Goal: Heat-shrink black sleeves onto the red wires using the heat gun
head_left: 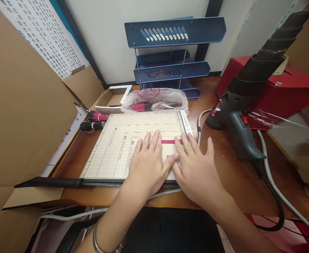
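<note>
A cream paper cutter (104, 151) with a printed grid lies on the table, its black handle (56, 182) reaching left along the near edge. Several thin dark-pink wires (171, 142) lie side by side across the board near its right end. My left hand (147, 161) rests flat on the board, fingers stretched out, fingertips at the left end of the visible wires. Palm down, my right hand (196, 165) has its fingers spread over the wires' right part and the cutter's edge strip (186, 123). My thumbs meet between them. The wire ends under my fingers are hidden.
Behind the cutter are a clear plastic bag (157, 96) of pink and black wires, an open carton (114, 96) and a blue rack (175, 33). Tied wire bundles (92, 125) lie left. A heat gun (239, 123), grey cable (269, 175) and red box (276, 91) stand right; cardboard (25, 105) rises left.
</note>
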The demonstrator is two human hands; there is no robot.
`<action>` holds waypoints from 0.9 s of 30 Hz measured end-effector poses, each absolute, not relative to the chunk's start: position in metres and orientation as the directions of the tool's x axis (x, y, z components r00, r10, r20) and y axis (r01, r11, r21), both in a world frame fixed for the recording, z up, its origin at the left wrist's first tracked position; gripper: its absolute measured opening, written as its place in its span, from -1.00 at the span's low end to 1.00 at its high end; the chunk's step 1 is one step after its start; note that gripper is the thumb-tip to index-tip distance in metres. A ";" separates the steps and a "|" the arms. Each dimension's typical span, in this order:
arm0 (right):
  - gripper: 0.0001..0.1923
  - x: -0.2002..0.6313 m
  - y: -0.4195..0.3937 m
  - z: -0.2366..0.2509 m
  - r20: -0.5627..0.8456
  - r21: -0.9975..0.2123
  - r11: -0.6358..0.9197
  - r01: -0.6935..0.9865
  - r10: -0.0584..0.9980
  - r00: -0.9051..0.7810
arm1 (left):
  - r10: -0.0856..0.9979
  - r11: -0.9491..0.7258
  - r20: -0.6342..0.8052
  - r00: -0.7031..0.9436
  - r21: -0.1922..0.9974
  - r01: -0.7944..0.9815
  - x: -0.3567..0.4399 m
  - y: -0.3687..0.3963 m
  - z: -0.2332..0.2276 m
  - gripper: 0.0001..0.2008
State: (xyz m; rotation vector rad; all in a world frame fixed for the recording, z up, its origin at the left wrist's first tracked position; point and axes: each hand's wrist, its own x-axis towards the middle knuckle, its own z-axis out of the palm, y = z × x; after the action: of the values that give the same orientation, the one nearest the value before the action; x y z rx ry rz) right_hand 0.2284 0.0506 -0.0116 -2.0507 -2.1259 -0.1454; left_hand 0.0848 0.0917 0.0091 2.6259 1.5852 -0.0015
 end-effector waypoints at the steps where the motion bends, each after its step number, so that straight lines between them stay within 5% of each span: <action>1: -0.36 0.228 0.051 -0.012 0.199 -0.056 0.040 0.998 0.980 -0.029 | 0.884 -0.463 -0.038 0.465 0.050 0.885 0.085 0.092 0.009 -0.13; 13: -0.33 0.228 0.050 -0.005 0.084 -0.049 0.034 0.998 0.996 -0.030 | 0.779 -0.605 -0.008 0.627 0.250 0.756 0.091 0.097 0.007 -0.16; 27: -0.35 0.229 0.051 -0.006 0.136 -0.049 0.059 0.997 0.989 -0.052 | 0.757 -0.635 0.029 0.652 0.263 0.726 0.091 0.097 0.006 -0.16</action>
State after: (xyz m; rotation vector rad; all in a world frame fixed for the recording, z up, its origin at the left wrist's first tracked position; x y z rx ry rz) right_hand 0.2291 0.0508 -0.0062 -2.0664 -2.1845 -0.0874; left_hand 0.0911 0.0970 0.0056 2.6426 1.2056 0.2000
